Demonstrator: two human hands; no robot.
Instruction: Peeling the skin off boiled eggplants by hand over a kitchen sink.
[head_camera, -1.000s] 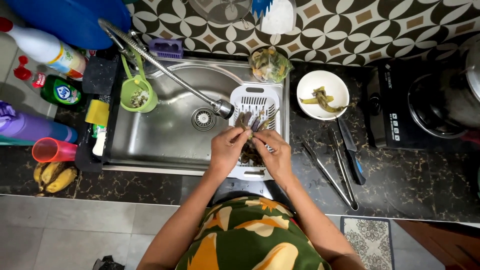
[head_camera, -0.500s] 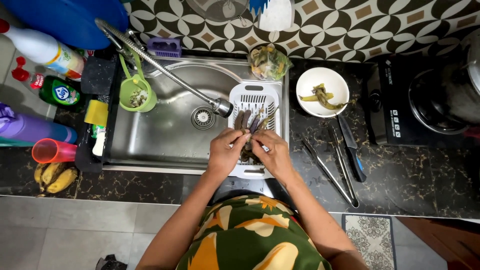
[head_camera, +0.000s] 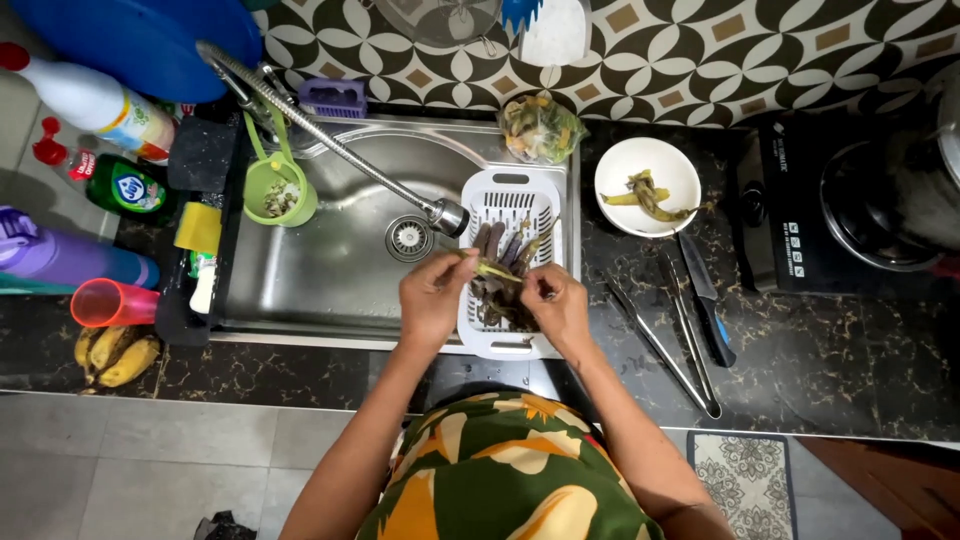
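Both hands over white slotted basket (head_camera: 515, 205) at sink's (head_camera: 330, 290) right edge; left hand (head_camera: 432, 298) pinching one end of a thin yellow-green strip (head_camera: 492, 270), right hand (head_camera: 556, 305) closed on the other end; dark vegetable pieces (head_camera: 500, 290) in basket; white plate (head_camera: 646, 172), knife (head_camera: 705, 298), tongs (head_camera: 670, 340) on worktop right of sink.

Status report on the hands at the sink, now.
Left hand and right hand pinching one yellow-green strip. Over white basket of dark pieces. Nothing blocking.
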